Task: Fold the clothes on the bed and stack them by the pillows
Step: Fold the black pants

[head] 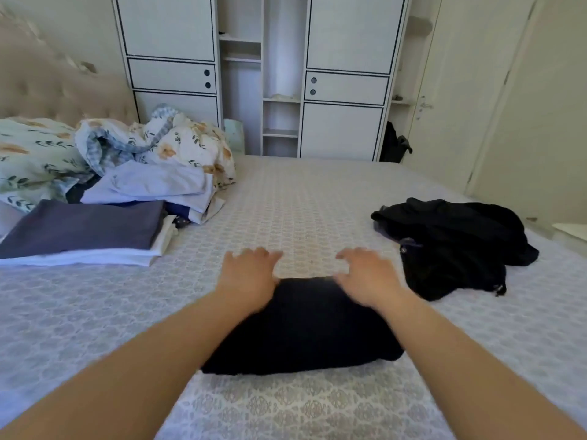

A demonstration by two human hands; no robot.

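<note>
Two bare hands working over a folded dark garment on a patterned bed, head view.

At far left, a floral-print pillow (28, 154) is lying against the padded beige headboard (47, 87), with a crumpled floral duvet (165, 138) beside it; in front of these a stack of folded clothes topped by a slate-blue piece (85, 230) is sitting on the grey-and-white patterned bedspread (286, 201). At centre, the left hand (249, 276) and the right hand (368, 276) are hovering over the far edge of a folded navy-black garment (305, 328), fingers spread and loosely bent, gripping nothing; blur is hiding whether the palms are touching it. To the right, a heap of unfolded black clothing (454, 246) is lying apart. Behind, a white wardrobe (260, 74) is standing.
</note>
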